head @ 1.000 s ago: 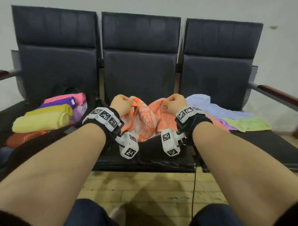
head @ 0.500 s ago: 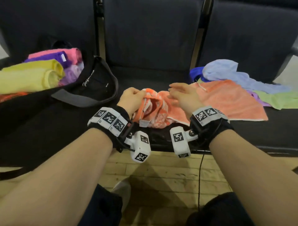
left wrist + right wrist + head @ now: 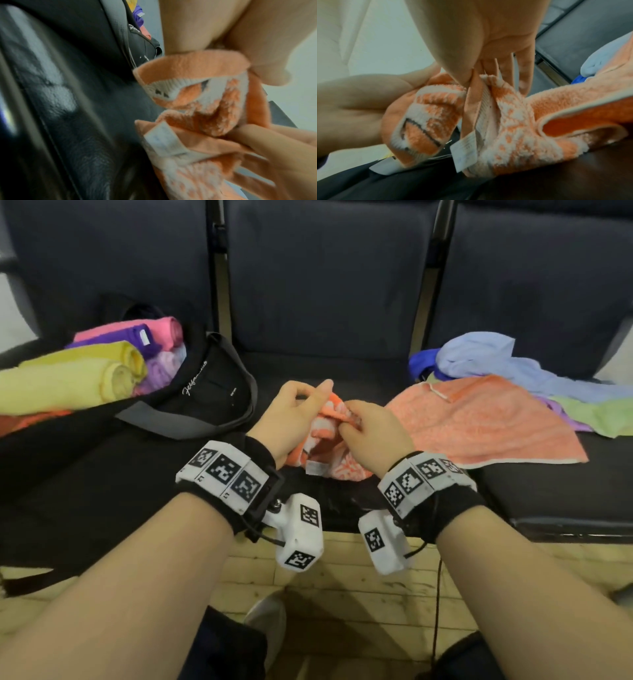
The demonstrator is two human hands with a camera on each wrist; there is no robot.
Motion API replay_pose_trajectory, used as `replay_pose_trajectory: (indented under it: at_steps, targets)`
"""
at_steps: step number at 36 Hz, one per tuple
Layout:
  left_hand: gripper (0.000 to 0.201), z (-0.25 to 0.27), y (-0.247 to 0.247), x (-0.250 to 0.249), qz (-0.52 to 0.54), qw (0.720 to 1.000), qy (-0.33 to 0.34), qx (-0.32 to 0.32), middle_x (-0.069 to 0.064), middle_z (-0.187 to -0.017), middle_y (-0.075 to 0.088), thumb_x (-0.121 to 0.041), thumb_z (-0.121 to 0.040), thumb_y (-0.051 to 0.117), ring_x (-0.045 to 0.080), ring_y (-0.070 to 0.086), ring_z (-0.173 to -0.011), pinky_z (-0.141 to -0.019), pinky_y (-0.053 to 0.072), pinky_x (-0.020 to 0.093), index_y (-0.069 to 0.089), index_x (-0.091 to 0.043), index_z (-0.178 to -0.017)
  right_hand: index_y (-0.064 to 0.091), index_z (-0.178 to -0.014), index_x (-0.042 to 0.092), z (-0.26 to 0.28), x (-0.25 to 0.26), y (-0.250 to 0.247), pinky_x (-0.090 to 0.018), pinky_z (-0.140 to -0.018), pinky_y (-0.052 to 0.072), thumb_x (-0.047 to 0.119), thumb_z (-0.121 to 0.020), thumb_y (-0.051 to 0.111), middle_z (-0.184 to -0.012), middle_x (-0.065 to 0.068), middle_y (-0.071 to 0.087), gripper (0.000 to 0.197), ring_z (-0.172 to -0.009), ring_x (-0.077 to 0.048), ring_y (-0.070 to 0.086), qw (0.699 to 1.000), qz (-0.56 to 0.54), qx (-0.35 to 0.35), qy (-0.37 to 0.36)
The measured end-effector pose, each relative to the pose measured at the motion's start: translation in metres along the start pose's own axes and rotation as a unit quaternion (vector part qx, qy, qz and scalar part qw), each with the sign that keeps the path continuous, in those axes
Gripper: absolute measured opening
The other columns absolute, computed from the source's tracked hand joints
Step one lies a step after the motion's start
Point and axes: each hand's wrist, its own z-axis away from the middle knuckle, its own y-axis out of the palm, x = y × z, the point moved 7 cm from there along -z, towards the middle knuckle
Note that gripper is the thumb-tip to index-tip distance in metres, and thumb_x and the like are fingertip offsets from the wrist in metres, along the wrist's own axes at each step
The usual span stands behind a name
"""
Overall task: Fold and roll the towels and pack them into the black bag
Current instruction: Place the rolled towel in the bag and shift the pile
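An orange-and-white patterned towel (image 3: 325, 463) lies bunched on the middle seat's front edge, its white label facing me. My left hand (image 3: 315, 402) cups and grips its left end. My right hand (image 3: 349, 419) pinches an edge of the towel (image 3: 513, 121) between thumb and fingers (image 3: 471, 75), close against my left hand (image 3: 359, 97). The left wrist view shows the towel (image 3: 197, 101) folded over under my thumb. The black bag (image 3: 205, 402) lies open on the left seat, with rolled yellow (image 3: 68, 381), pink and purple towels inside.
On the right seat a plain orange towel (image 3: 479, 426) lies spread out, over a loose heap of light blue (image 3: 486, 357), dark blue, lilac and green (image 3: 599, 416) towels. Dark seat backs stand behind. A wooden floor and my knees are below the seat edge.
My hands have come down from near the seat backs to the seat's front edge and moved close together. The patterned towel is now bunched between them. My view has tilted downward.
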Motion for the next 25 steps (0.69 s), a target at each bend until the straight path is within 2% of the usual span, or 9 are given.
replay_pose_trajectory:
  at_steps: [2, 4, 7, 10, 12, 16, 20, 23, 25]
  targets:
    - [0.040, 0.002, 0.002, -0.001, -0.011, 1.000, 0.009, 0.013, 0.006, -0.102, 0.070, -0.058, -0.082, 0.064, 0.018, 0.070, -0.088, -0.076, 0.058, 0.041, 0.055, -0.023, -0.101, 0.060, -0.095, 0.014, 0.001, -0.004, -0.006, -0.044, -0.079, 0.050, 0.021, -0.086, 0.041, -0.094, -0.004, 0.064, 0.022, -0.089, -0.026, 0.060, 1.000, 0.021, 0.006, 0.010]
    - [0.046, 0.003, 0.008, -0.003, -0.067, 0.997, 0.020, 0.043, 0.000, -0.104, 0.068, -0.059, -0.075, 0.071, 0.014, 0.068, -0.085, -0.063, 0.054, 0.029, 0.054, -0.028, -0.105, 0.059, -0.102, 0.012, 0.002, -0.011, -0.015, -0.044, -0.083, 0.049, 0.019, -0.090, 0.038, -0.102, -0.009, 0.064, 0.025, -0.096, -0.030, 0.059, 0.998, 0.055, -0.005, 0.035]
    - [0.053, 0.004, 0.018, -0.008, -0.196, 0.972, 0.063, 0.113, -0.007, -0.103, 0.060, -0.036, -0.074, 0.081, 0.007, 0.060, -0.079, -0.051, 0.042, 0.010, 0.049, -0.026, -0.115, 0.046, -0.137, 0.009, 0.005, -0.024, -0.029, -0.039, -0.096, 0.042, 0.016, -0.096, 0.036, -0.133, -0.014, 0.053, 0.042, -0.121, -0.031, 0.051, 0.992, 0.093, -0.023, 0.087]
    - [0.056, 0.004, 0.026, -0.007, -0.292, 0.940, 0.103, 0.146, -0.005, -0.109, 0.056, -0.006, -0.076, 0.072, 0.014, 0.058, -0.094, -0.072, 0.046, 0.015, 0.047, -0.023, -0.123, 0.041, -0.143, 0.010, 0.010, -0.035, -0.044, -0.039, -0.101, 0.038, 0.016, -0.096, 0.038, -0.141, -0.013, 0.046, 0.047, -0.127, -0.029, 0.046, 0.988, 0.091, -0.066, 0.103]
    - [0.050, 0.004, 0.026, -0.007, -0.303, 0.936, 0.117, 0.137, -0.002, -0.111, 0.056, 0.000, -0.081, 0.061, 0.014, 0.057, -0.098, -0.081, 0.046, 0.022, 0.049, -0.018, -0.126, 0.047, -0.137, 0.011, 0.013, -0.040, -0.059, -0.039, -0.097, 0.039, 0.017, -0.095, 0.042, -0.138, -0.013, 0.046, 0.043, -0.123, -0.030, 0.047, 0.984, 0.083, -0.120, 0.105]
    - [0.028, 0.001, 0.009, -0.013, -0.281, 0.948, 0.147, 0.045, 0.000, -0.101, 0.061, -0.003, -0.092, 0.047, 0.015, 0.057, -0.091, -0.077, 0.045, 0.022, 0.057, -0.016, -0.114, 0.053, -0.115, 0.009, 0.023, -0.047, -0.086, -0.033, -0.077, 0.039, 0.015, -0.090, 0.051, -0.121, -0.011, 0.049, 0.025, -0.103, -0.027, 0.052, 0.967, 0.072, -0.220, 0.103]
    - [0.011, 0.001, -0.005, -0.021, -0.269, 0.947, 0.171, -0.031, -0.005, -0.090, 0.061, -0.016, -0.097, 0.050, 0.005, 0.055, -0.077, -0.061, 0.039, 0.011, 0.060, -0.020, -0.099, 0.057, -0.099, 0.011, 0.027, -0.059, -0.090, -0.036, -0.072, 0.042, 0.015, -0.090, 0.053, -0.102, -0.008, 0.059, 0.011, -0.090, -0.027, 0.057, 0.966, 0.075, -0.224, 0.107]
    - [0.010, 0.001, -0.005, -0.019, -0.256, 0.953, 0.156, -0.043, -0.011, -0.086, 0.057, -0.017, -0.097, 0.049, 0.001, 0.054, -0.076, -0.060, 0.038, 0.010, 0.057, -0.023, -0.099, 0.060, -0.082, 0.010, 0.027, -0.065, -0.089, -0.030, -0.062, 0.033, 0.018, -0.092, 0.051, -0.078, -0.004, 0.058, 0.015, -0.078, -0.027, 0.057, 0.968, 0.089, -0.213, 0.102]
    - [0.012, 0.000, 0.001, -0.015, -0.263, 0.955, 0.134, -0.028, -0.012, -0.088, 0.057, -0.016, -0.095, 0.049, 0.004, 0.055, -0.081, -0.062, 0.038, 0.011, 0.055, -0.024, -0.102, 0.068, -0.086, 0.008, 0.025, -0.063, -0.086, -0.027, -0.065, 0.032, 0.017, -0.092, 0.052, -0.080, -0.005, 0.064, 0.019, -0.078, -0.022, 0.057, 0.978, 0.041, -0.190, 0.079]
